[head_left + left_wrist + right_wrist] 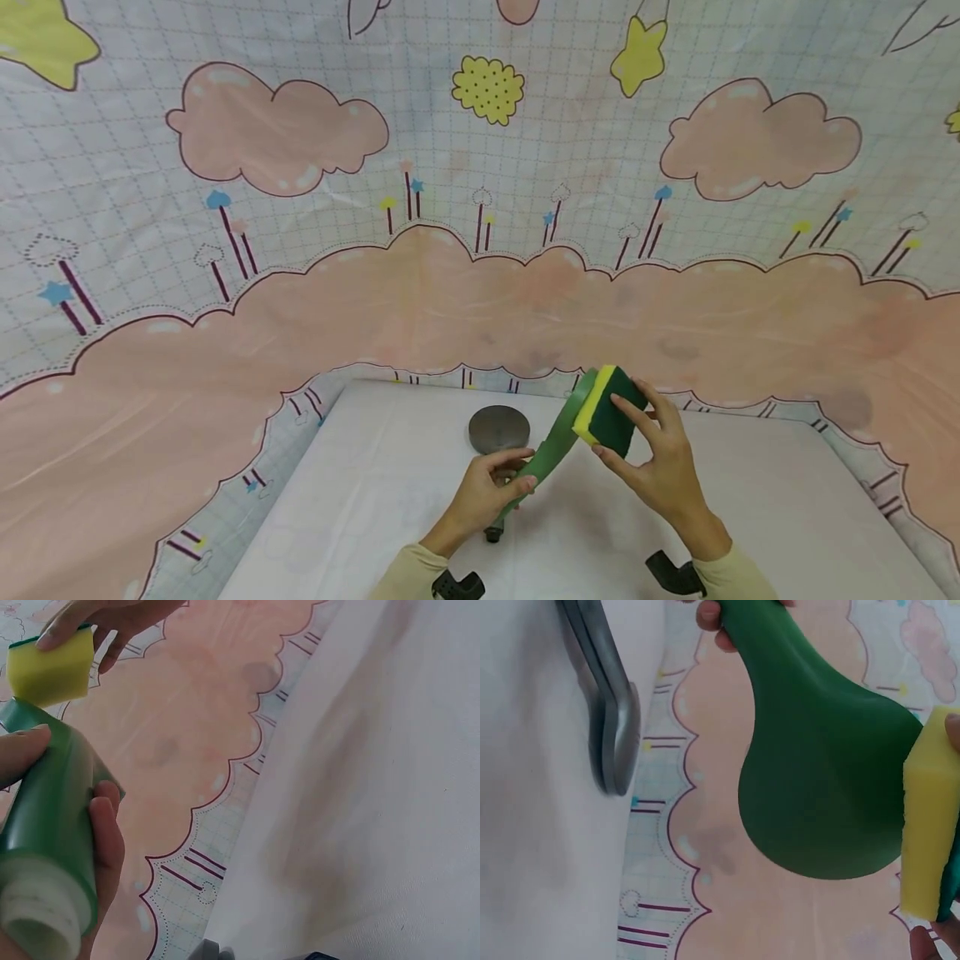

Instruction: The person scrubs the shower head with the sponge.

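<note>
My left hand (480, 497) grips the handle of a green hand-held shower head (557, 442), which is tilted with its round head up and to the right. A pale threaded end of the handle faces the camera in the left wrist view. My right hand (663, 471) pinches a sponge (930, 817), yellow with a dark green scouring side, between thumb and fingers. Its yellow side meets the broad round head in the right wrist view. Behind my left hand, a grey hand-held shower head (498, 428) lies on the white table, partly hidden by that hand.
The white table (352, 483) runs under both hands. A cloth (420, 308) printed with clouds and stars hangs behind it and shows along its sides. Black straps (675, 573) sit around both sleeved wrists.
</note>
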Tool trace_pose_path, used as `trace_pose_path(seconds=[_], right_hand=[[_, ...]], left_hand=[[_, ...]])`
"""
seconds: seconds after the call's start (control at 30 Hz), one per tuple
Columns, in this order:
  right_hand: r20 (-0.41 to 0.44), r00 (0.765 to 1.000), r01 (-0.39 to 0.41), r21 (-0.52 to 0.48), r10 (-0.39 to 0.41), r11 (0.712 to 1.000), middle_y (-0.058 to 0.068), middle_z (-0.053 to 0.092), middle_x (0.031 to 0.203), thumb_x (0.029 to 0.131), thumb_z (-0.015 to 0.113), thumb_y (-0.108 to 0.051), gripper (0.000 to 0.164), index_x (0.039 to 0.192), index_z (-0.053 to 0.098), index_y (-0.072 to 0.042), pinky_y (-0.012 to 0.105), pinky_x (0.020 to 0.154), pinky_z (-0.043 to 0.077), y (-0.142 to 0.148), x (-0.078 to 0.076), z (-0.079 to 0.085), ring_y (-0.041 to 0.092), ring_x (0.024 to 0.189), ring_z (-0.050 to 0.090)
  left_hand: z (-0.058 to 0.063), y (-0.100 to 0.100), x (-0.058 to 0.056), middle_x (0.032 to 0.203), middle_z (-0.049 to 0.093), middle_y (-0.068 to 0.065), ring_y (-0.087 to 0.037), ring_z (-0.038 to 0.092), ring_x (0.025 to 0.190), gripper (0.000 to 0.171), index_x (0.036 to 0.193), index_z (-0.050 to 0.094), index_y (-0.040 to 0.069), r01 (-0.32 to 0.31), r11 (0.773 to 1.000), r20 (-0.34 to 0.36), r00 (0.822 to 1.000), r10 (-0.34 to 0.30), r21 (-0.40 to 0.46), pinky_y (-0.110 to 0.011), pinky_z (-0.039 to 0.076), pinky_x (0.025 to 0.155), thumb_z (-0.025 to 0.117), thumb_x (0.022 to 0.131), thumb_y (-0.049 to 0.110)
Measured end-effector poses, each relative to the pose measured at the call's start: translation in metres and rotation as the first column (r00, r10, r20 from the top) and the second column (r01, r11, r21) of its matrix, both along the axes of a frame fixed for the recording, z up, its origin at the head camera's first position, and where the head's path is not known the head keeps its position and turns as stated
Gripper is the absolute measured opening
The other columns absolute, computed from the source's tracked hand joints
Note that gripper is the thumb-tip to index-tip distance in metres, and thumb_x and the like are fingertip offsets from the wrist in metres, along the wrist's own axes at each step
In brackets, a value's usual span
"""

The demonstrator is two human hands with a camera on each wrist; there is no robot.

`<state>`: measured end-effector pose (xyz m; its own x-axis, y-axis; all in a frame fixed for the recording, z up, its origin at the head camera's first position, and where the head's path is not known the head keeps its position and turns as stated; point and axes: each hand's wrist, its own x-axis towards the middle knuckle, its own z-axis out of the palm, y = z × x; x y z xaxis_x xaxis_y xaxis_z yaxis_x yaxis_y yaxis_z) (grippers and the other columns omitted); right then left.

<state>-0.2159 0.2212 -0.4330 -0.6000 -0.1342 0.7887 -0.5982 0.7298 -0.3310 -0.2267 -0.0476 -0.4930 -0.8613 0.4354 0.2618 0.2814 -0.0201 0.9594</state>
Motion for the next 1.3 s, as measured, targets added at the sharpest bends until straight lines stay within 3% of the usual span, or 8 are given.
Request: trace_pose_path(seconds=[0.17,0.47,0.67,0.87,1.0,1.3], right_hand=[[0.012,0.999,-0.046,-0.005,0.046,0.999,0.021,0.043,0.148,0.067,0.089,-0.031,0.071,0.131,0.063,-0.015,0.011,0.098,0.031,0.002,0.004,-0.001,0.031,0.130,0.042],[0.051,0.995,-0.082,0.031,0.080,0.996,0.020,0.041,0.150,0.066,0.090,-0.031,0.073,0.132,0.063,-0.016,0.019,0.097,0.037,0.000,0.010,0.002,0.026,0.131,0.041],[0.021,0.996,-0.090,0.074,0.089,0.993,0.020,0.042,0.149,0.076,0.081,-0.050,0.066,0.131,0.064,-0.017,0.024,0.094,0.038,0.000,0.012,0.000,0.028,0.130,0.041],[-0.002,0.996,-0.083,0.098,0.084,0.992,0.020,0.043,0.148,0.081,0.070,-0.061,0.066,0.130,0.064,-0.017,0.030,0.092,0.041,0.001,0.009,0.003,0.030,0.130,0.042],[0.019,0.997,-0.082,0.094,0.080,0.992,0.022,0.043,0.147,0.080,0.074,-0.059,0.067,0.131,0.064,-0.017,0.027,0.093,0.039,0.002,0.008,0.006,0.031,0.131,0.041],[0.005,0.995,-0.104,0.068,0.104,0.992,0.019,0.044,0.149,0.076,0.081,-0.048,0.066,0.131,0.064,-0.015,0.019,0.096,0.037,0.005,0.003,0.008,0.031,0.131,0.042]], left_hand=[[-0.002,-0.001,-0.003,0.117,0.064,-0.027,-0.003,0.063,0.094,0.049,0.135,0.055,-0.005,-0.036,0.999,0.009,0.999,0.036,-0.020,-0.015,0.054,0.075,0.069,0.091,0.013],[-0.004,0.000,-0.005,0.115,0.064,-0.019,-0.006,0.059,0.095,0.046,0.130,0.060,-0.002,-0.073,0.994,-0.022,0.997,0.072,-0.081,-0.016,0.051,0.078,0.072,0.090,0.018],[-0.006,-0.002,-0.004,0.114,0.065,-0.014,-0.010,0.056,0.096,0.047,0.129,0.062,0.000,-0.116,0.981,-0.072,0.992,0.106,-0.157,-0.020,0.049,0.078,0.073,0.088,0.022],[0.000,-0.002,-0.003,0.116,0.067,-0.019,-0.016,0.060,0.098,0.045,0.128,0.061,-0.004,-0.132,0.983,-0.043,0.991,0.127,-0.128,-0.021,0.050,0.079,0.073,0.088,0.013],[-0.005,-0.001,-0.006,0.115,0.067,-0.019,-0.015,0.060,0.100,0.046,0.128,0.061,-0.002,-0.127,0.987,-0.022,0.992,0.125,-0.095,-0.022,0.050,0.081,0.074,0.087,0.013],[-0.006,-0.002,-0.003,0.116,0.063,-0.015,-0.011,0.054,0.099,0.049,0.128,0.059,0.001,-0.158,0.981,-0.018,0.987,0.157,-0.115,-0.023,0.045,0.080,0.077,0.084,0.014]])
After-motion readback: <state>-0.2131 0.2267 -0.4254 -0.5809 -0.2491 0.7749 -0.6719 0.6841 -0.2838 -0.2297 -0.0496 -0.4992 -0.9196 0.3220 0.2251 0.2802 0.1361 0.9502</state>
